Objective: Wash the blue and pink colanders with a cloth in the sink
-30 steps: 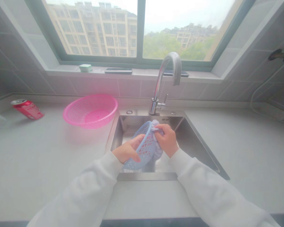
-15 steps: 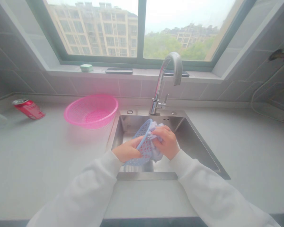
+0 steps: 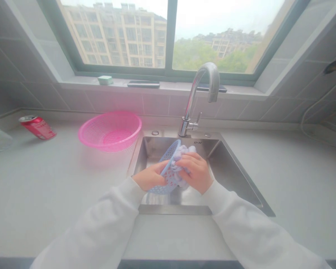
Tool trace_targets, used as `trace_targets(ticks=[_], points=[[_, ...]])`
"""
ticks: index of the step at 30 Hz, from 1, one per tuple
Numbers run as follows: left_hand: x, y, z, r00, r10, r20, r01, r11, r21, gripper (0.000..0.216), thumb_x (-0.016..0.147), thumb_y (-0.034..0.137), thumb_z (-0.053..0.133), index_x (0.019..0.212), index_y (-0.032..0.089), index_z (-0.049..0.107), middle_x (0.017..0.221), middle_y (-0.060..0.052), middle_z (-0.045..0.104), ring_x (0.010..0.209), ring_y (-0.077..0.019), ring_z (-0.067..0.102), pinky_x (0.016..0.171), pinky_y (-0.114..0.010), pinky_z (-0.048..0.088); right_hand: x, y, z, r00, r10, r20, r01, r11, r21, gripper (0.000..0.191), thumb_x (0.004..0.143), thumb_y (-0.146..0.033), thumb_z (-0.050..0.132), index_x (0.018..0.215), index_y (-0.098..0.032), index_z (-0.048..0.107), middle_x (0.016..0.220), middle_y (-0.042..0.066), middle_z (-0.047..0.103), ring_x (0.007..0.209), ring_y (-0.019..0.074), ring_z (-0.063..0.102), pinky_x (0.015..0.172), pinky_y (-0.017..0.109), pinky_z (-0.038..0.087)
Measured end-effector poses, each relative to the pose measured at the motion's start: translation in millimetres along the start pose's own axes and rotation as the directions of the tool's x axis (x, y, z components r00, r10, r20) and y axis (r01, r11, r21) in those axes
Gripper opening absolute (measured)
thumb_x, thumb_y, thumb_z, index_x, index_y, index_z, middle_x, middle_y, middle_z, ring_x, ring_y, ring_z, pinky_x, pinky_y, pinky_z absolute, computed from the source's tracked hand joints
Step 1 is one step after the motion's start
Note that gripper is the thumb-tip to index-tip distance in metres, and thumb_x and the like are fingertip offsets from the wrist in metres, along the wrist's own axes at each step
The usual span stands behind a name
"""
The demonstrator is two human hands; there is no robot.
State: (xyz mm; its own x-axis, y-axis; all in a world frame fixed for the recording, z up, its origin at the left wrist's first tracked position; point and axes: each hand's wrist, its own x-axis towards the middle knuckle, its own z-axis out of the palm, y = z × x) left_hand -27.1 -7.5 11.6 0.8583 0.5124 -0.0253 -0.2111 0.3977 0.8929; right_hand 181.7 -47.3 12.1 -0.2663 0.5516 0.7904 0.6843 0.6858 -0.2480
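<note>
Your left hand [image 3: 149, 177] has its grip closed on the outer wall of the blue basket [image 3: 170, 177]. It holds the basket tilted on edge over the sink [image 3: 235, 175], at 6 o'clock from the tap [image 3: 204, 84]. Your right hand [image 3: 194, 172] is clenched on a pale cloth [image 3: 186, 149], pressing it into the basket's inside. This looks like the wiping step. Reaching the rest calls for a firm left grip as the basket turns. Your fingers hide most of the cloth, and the sink floor beneath is hard to make out.
</note>
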Motion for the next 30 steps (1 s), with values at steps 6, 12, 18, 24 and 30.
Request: trace_targets(ticks=[6, 12, 18, 24, 30], points=[[-10.9, -1.4, -2.8, 0.982, -0.136, 0.129, 0.132, 0.991, 0.038, 0.087, 0.063, 0.006, 0.076, 0.145, 0.029, 0.061, 0.146, -0.01, 0.064, 0.136, -0.0358, 0.059, 0.112, -0.051, 0.043, 2.7, 33.7, -5.0, 0.82, 0.56, -0.114, -0.535, 0.823, 0.19, 0.014, 0.085, -0.033, 0.065, 0.089, -0.026, 0.076, 0.092, 0.004, 0.081, 0.089, 0.0244, 0.074, 0.087, 0.04, 0.058], [-16.4, 2.1, -0.9, 0.974, -0.139, 0.178, 0.136, 0.99, 0.026, 0.086, 0.07, 0.012, 0.085, 0.15, 0.029, 0.057, 0.158, -0.013, 0.054, 0.145, -0.0376, 0.053, 0.121, -0.058, 0.034, -0.7, 54.7, -2.3, 0.697, 0.717, 0.016, -0.671, 0.643, 0.37, 0.019, 0.078, -0.039, 0.069, 0.085, -0.022, 0.074, 0.087, 0.003, 0.08, 0.086, 0.0243, 0.073, 0.086, 0.04, 0.056], [-14.8, 7.3, 2.0, 0.996, -0.028, 0.085, 0.027, 1.0, 0.005, 0.075, 0.066, 0.019, 0.092, 0.134, 0.025, 0.062, 0.136, -0.012, 0.067, 0.125, -0.032, 0.064, 0.105, -0.047, 0.046, -2.7, 42.7, 1.9, 0.784, 0.62, 0.033, -0.61, 0.759, 0.228, 0.019, 0.078, -0.031, 0.062, 0.088, -0.024, 0.076, 0.09, 0.002, 0.081, 0.087, 0.0248, 0.074, 0.085, 0.04, 0.057], [-4.4, 1.8, 0.7, 0.997, -0.074, -0.015, 0.073, 0.995, -0.07, 0.074, 0.074, 0.02, 0.085, 0.142, 0.025, 0.056, 0.118, -0.009, 0.07, 0.096, -0.0221, 0.069, 0.087, -0.036, 0.051, -0.1, 15.1, 3.2, 0.95, 0.308, 0.056, -0.311, 0.948, 0.061, 0.019, 0.083, -0.018, 0.062, 0.093, -0.027, 0.077, 0.088, 0.003, 0.081, 0.088, 0.0229, 0.074, 0.085, 0.038, 0.059], [0.1, -6.2, -1.2, 0.995, -0.009, -0.103, 0.021, 0.993, 0.119, 0.088, 0.066, 0.004, 0.076, 0.146, 0.028, 0.052, 0.121, -0.005, 0.066, 0.11, -0.025, 0.065, 0.092, -0.035, 0.051, 1.1, 1.0, 4.1, 0.994, -0.069, 0.086, 0.07, 0.997, -0.009, 0.021, 0.085, -0.014, 0.064, 0.092, -0.029, 0.076, 0.096, 0.002, 0.082, 0.098, 0.0228, 0.074, 0.092, 0.038, 0.058]])
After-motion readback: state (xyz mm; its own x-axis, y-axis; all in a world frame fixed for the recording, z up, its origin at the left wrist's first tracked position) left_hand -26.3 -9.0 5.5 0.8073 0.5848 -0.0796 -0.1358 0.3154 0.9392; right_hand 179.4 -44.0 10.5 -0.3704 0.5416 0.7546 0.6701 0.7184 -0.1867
